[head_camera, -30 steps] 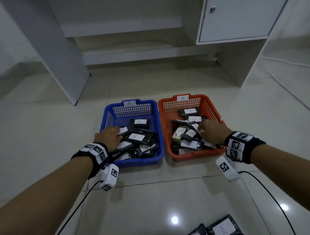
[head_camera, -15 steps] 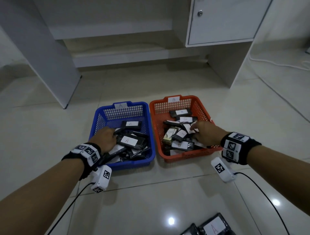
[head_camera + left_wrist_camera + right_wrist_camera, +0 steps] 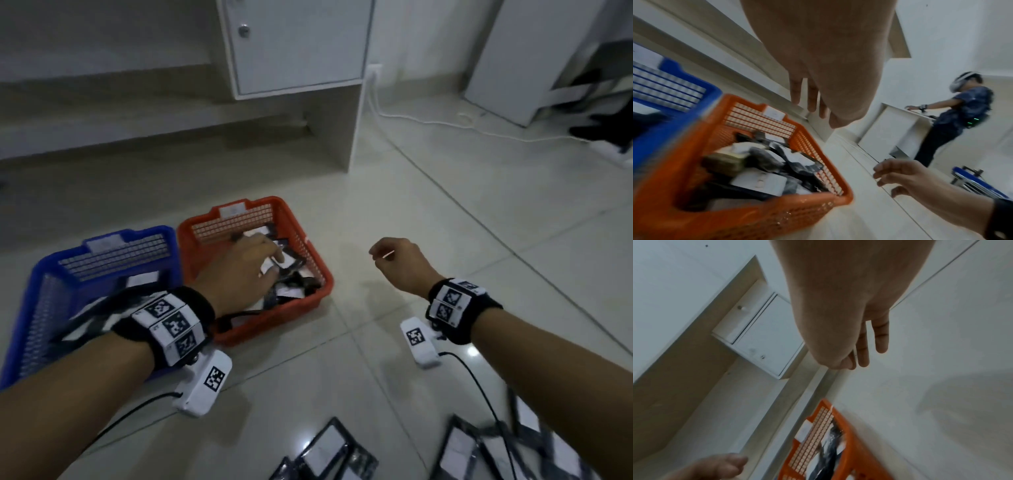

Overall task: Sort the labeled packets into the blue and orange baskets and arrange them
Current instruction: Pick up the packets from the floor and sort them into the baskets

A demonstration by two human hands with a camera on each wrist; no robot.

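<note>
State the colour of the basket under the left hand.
Orange basket, clearest in the head view.

Bare floor (image 3: 428, 212) lies open right of the orange basket (image 3: 318, 274); loose packets (image 3: 479, 452) crowd the near floor.

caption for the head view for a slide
Left hand over packets in the orange basket; right hand empty above the floor beside it.
</note>
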